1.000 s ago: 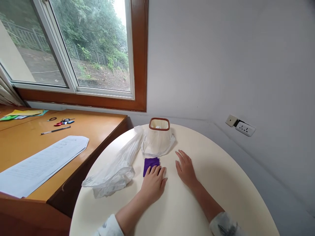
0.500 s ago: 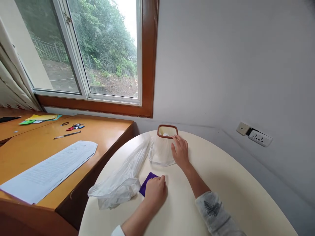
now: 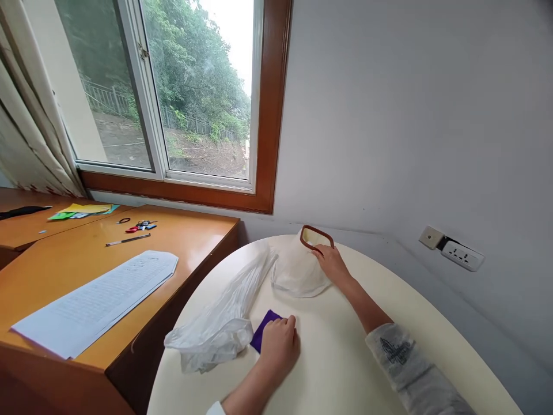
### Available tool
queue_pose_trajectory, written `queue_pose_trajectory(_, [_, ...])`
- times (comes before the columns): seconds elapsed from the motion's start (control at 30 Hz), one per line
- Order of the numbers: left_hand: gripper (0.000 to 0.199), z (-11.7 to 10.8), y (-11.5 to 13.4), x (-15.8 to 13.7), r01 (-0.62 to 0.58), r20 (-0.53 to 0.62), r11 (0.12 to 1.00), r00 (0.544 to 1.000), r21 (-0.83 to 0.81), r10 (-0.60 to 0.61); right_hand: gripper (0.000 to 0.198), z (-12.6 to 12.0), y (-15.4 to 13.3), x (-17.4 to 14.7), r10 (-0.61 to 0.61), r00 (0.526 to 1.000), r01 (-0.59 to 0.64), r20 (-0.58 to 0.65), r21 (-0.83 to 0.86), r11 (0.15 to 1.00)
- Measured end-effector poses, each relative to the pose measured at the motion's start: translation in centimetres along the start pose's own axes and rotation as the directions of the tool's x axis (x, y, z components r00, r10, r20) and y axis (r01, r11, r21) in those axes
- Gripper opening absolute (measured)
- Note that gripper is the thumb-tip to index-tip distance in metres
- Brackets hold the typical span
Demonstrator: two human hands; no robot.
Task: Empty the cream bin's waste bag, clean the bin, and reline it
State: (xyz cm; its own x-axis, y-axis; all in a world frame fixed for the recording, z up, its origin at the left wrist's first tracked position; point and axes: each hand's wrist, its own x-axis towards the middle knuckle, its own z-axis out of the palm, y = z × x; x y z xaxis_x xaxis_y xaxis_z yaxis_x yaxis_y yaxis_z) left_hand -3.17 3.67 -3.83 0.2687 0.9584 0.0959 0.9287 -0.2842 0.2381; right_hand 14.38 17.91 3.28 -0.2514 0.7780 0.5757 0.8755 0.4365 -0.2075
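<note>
My right hand (image 3: pixel 333 265) is closed on the near side of a brown rounded-rectangular rim (image 3: pixel 306 227). The rim tops a cream container wrapped in a thin white plastic bag (image 3: pixel 298 275), and it leans to the right. What lies inside the container is hard to make out. Closer to me, my left hand (image 3: pixel 279 344) is curled into a fist over a folded purple cloth (image 3: pixel 260 335), whose far corner sticks out beyond the knuckles. Left of the cloth lies a long crumpled stretch of translucent plastic (image 3: pixel 216 331).
Everything stands on a round cream table (image 3: pixel 341 357) against a white wall. A wooden desk (image 3: pixel 199 230) adjoins at left, with papers (image 3: pixel 103 300), a pen (image 3: pixel 128 240) and keys (image 3: pixel 142 226). A power socket (image 3: pixel 463 255) is on the wall at right.
My right hand has taken hold of the container's rim, and the container now tilts to the right. My left hand stays on the purple cloth. The view has shifted slightly.
</note>
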Motion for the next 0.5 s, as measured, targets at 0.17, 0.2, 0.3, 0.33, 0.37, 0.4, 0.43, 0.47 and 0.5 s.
queue_pose_trajectory(0.17, [0.019, 0.2, -0.1, -0.1, 0.006, -0.029, 1.0, 1.0, -0.009, -0.006, 0.031, -3.0, 2.2, -3.3, 0.035, 0.999, -0.035, -0.01, -0.019, 0.999])
queue_pose_trajectory(0.2, [0.018, 0.3, -0.1, -0.1, 0.009, -0.034, 1.0, 0.999, -0.012, -0.01, 0.031, -3.7, 2.5, -4.1, 0.039, 0.999, -0.039, -0.013, -0.022, 0.999])
queue_pose_trajectory(0.3, [0.018, 0.5, -0.1, -0.1, 0.021, -0.056, 0.999, 0.998, -0.025, -0.022, 0.031, -5.3, 2.9, -6.6, 0.039, 0.999, -0.04, -0.03, -0.031, 0.999])
queue_pose_trajectory(0.33, [0.018, 0.6, -0.1, -0.1, 0.024, -0.065, 0.999, 0.998, -0.033, -0.026, 0.031, -5.8, 2.8, -7.4, 0.033, 0.999, -0.034, -0.038, -0.035, 0.999])
queue_pose_trajectory(0.37, [0.018, 0.7, -0.1, -0.1, 0.025, -0.077, 0.999, 0.997, -0.042, -0.029, 0.03, -6.2, 2.7, -8.2, 0.025, 0.999, -0.027, -0.048, -0.039, 0.999])
queue_pose_trajectory(0.4, [0.018, 0.7, -0.1, -0.1, 0.026, -0.09, 0.998, 0.995, -0.054, -0.031, 0.03, -6.6, 2.5, -9.0, 0.014, 0.998, -0.016, -0.056, -0.043, 0.999])
queue_pose_trajectory(0.43, [0.019, 0.8, -0.1, -0.1, 0.026, -0.104, 0.997, 0.994, -0.069, -0.033, 0.03, -6.9, 2.2, -9.7, 0.001, 0.998, -0.004, -0.061, -0.046, 0.999])
queue_pose_trajectory(0.47, [0.019, 0.8, -0.1, -0.1, 0.025, -0.118, 0.996, 0.992, -0.088, -0.035, 0.03, -7.2, 1.9, -10.4, -0.013, 0.998, 0.01, -0.062, -0.048, 0.999])
queue_pose_trajectory(0.5, [0.021, 0.7, -0.1, -0.2, 0.023, -0.135, 0.994, 0.99, -0.11, -0.038, 0.029, -7.5, 1.5, -11.0, -0.027, 0.998, 0.024, -0.061, -0.049, 0.999])
